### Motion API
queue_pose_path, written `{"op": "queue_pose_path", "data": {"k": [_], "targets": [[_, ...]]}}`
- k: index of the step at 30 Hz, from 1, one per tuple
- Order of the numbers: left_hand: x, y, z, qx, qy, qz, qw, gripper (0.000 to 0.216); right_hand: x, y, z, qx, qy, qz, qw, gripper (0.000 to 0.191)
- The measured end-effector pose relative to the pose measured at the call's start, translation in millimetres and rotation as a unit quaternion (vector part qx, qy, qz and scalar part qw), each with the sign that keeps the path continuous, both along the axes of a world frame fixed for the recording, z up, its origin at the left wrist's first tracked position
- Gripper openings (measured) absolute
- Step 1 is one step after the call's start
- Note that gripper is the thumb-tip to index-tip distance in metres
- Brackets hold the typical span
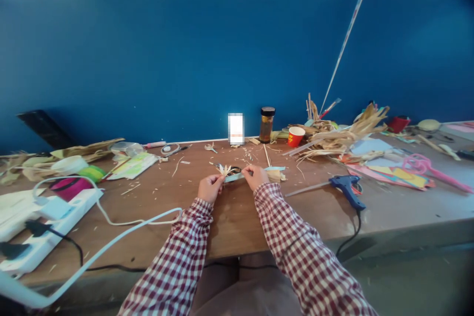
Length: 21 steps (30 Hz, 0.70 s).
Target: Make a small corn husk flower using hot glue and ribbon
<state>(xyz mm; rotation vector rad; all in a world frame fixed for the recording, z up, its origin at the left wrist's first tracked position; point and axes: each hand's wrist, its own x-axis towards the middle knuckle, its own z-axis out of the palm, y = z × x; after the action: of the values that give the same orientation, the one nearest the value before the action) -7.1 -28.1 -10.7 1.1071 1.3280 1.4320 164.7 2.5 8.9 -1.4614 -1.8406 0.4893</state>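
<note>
In the head view, my left hand (211, 186) is closed in a pinch around the base of a small flower of pale dried husk (224, 170), its pointed petals spread upward. Close by on the right, my right hand (255, 176) has thumb and fingertips pressed together near the flower. What it pinches is too small to make out. A light blue strip (234, 177) runs behind my right hand and shows again on its far side. Something dark and curved lies just behind the fingers, partly hidden. A piece of dried husk (274, 176) rests right of my right hand.
A blue glue gun (348, 190) lies at right, its cord over the front edge. Behind stand a dark-lidded jar (267, 126) and a red paper cup (296, 137). Dried husks (333, 133) pile up at right. A white power strip (59, 234) and cables occupy the left.
</note>
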Motion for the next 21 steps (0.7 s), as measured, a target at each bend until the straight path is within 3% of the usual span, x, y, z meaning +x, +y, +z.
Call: {"op": "queue_pose_path", "data": {"k": [5,10,21], "targets": [[1,1,0.3,0.005,0.0,0.002,1.0,0.036,1,-8,2.3,0.009,-0.045,0.0,0.999,0.018],[-1,1,-0.4,0.008,0.0,0.006,1.0,0.037,12,-15,9.7,0.023,-0.093,-0.021,0.995,0.027],[-12,2,-4.0,0.0,0.0,0.029,1.0,0.04,51,-1,45.9,0.005,-0.262,-0.072,0.962,0.052]]}}
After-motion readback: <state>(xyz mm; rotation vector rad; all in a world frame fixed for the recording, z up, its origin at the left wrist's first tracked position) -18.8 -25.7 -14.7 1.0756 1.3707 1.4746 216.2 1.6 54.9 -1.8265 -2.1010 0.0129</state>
